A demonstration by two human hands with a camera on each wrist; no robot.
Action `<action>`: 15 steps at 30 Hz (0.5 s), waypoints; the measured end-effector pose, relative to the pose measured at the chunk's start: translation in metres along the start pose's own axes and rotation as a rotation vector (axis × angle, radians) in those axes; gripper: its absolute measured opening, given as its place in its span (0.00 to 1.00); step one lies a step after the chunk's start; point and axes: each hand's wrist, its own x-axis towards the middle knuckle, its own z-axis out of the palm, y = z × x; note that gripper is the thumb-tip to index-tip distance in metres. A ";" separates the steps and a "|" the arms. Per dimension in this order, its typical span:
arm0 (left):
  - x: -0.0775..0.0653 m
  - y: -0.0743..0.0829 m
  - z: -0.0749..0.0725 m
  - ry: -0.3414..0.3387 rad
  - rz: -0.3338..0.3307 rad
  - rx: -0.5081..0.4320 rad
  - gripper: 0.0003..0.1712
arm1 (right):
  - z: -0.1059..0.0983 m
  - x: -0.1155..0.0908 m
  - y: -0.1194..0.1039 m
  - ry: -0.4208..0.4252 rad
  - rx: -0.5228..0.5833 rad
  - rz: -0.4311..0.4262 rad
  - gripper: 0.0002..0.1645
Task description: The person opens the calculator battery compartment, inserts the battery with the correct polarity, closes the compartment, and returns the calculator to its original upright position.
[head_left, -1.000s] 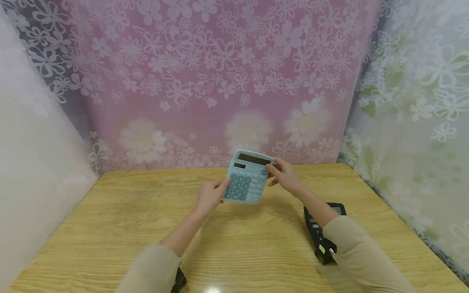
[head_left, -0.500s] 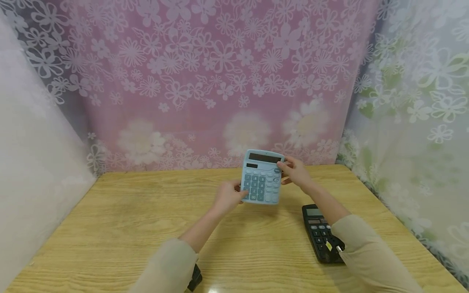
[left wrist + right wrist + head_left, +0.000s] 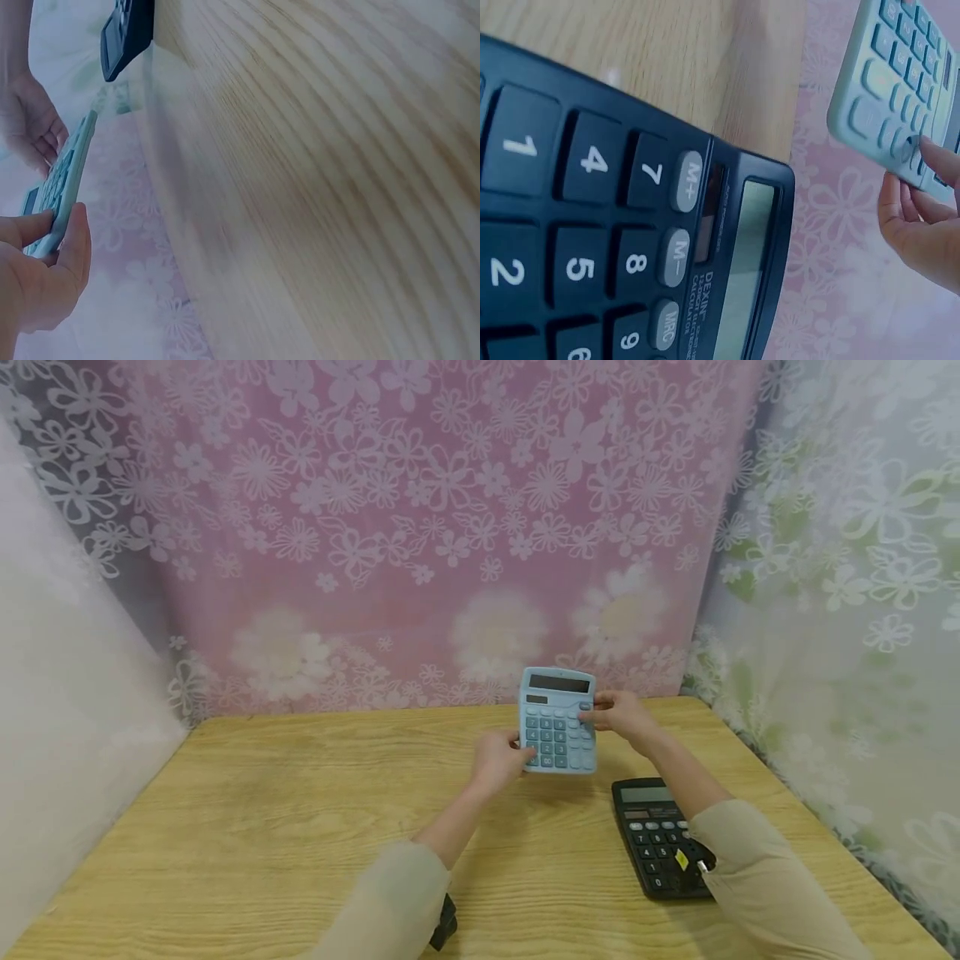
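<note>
A light blue calculator (image 3: 558,722) is held up near the table's far edge, its keys and dark display facing the head camera. My left hand (image 3: 499,760) pinches its lower left corner, thumb over the front keys and fingers behind, as the left wrist view of the left hand (image 3: 45,274) also shows. On the opposite side, my right hand (image 3: 621,718) grips the upper right edge, thumb on the front. In the right wrist view the right hand (image 3: 930,214) has its fingers behind the calculator (image 3: 892,94). A black calculator (image 3: 651,843) lies below my right forearm, partly covered by the sleeve.
The wooden table (image 3: 300,827) spreads out in front, bounded by a pink flowered curtain (image 3: 420,568) behind and pale sheets on both sides. A small black device (image 3: 444,922) shows beside the left sleeve, and a similar one with a yellow mark (image 3: 682,860) overlaps the black calculator.
Both hands have moved right with the light blue calculator, which has turned more upright. The left thumb sits lower on it, and the right hand has slid slightly down its edge.
</note>
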 end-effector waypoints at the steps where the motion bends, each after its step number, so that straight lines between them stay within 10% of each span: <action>1: 0.001 0.001 0.004 0.009 -0.009 0.006 0.13 | -0.002 0.000 0.001 -0.001 -0.008 0.003 0.33; 15: 0.018 0.004 0.054 0.096 -0.020 0.102 0.10 | -0.034 0.003 0.029 -0.073 -0.049 0.048 0.31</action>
